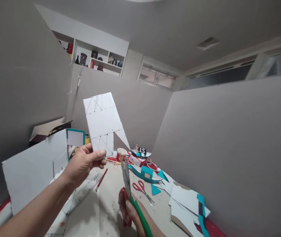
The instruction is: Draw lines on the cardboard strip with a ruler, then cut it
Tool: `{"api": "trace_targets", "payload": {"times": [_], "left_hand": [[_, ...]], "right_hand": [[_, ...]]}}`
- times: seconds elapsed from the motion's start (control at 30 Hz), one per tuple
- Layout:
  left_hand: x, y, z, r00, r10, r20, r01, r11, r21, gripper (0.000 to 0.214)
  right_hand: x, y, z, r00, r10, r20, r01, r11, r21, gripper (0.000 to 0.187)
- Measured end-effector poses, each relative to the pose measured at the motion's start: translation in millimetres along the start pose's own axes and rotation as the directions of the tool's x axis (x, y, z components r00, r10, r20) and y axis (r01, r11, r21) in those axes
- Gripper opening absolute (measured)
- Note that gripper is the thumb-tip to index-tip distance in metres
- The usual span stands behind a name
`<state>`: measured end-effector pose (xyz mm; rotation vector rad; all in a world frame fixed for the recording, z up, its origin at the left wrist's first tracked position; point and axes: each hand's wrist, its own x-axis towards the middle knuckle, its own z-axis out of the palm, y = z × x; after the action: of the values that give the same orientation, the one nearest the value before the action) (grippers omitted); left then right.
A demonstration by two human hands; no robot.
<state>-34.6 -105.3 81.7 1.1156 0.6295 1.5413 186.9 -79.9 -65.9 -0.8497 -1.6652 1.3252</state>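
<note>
My left hand (83,163) is raised over the table and pinches the lower edge of a white card piece (103,123) marked with pencil lines, thumb on its front. The card stands upright, with a triangular flap sticking out at its lower right. Lower down, my right hand (128,210) grips scissors (128,184) with red and green handles. Their blades are together and point up toward the card's bottom edge, a short way below it.
A second pair of red-handled scissors (142,190) and a red pencil (101,179) lie on the table. Teal and white card scraps (187,200), a paper cup (121,154) and small card models crowd the far right. White boards (32,168) lean at left. Grey partitions surround the table.
</note>
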Motion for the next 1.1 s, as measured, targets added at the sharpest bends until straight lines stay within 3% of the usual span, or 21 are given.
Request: {"api": "trace_targets", "payload": {"times": [0.2,0.63,0.87,1.1], "left_hand": [[-1.8,6.0,-0.9,1.000,-0.003,0.012,0.003,1.000,0.029,0.027],[3.3,12.7,-11.4,0.991,-0.106,0.078,0.086,0.971,0.224,0.020],[3.0,20.4,-8.0,1.000,0.013,0.005,-0.014,0.951,0.309,0.015],[2.1,25.2,-1.7,0.998,0.061,-0.020,-0.051,0.942,0.331,0.005]], "right_hand": [[-3.5,-11.2,5.7,0.986,-0.134,0.101,0.146,0.981,-0.128,0.064],[-5.5,-18.0,10.9,0.977,-0.156,0.148,0.170,0.982,-0.081,0.057],[-11.0,-16.5,7.7,0.984,-0.117,0.135,0.124,0.991,-0.046,0.053],[-14.7,-7.7,7.3,0.975,-0.159,0.157,0.177,0.978,-0.110,0.047]]}}
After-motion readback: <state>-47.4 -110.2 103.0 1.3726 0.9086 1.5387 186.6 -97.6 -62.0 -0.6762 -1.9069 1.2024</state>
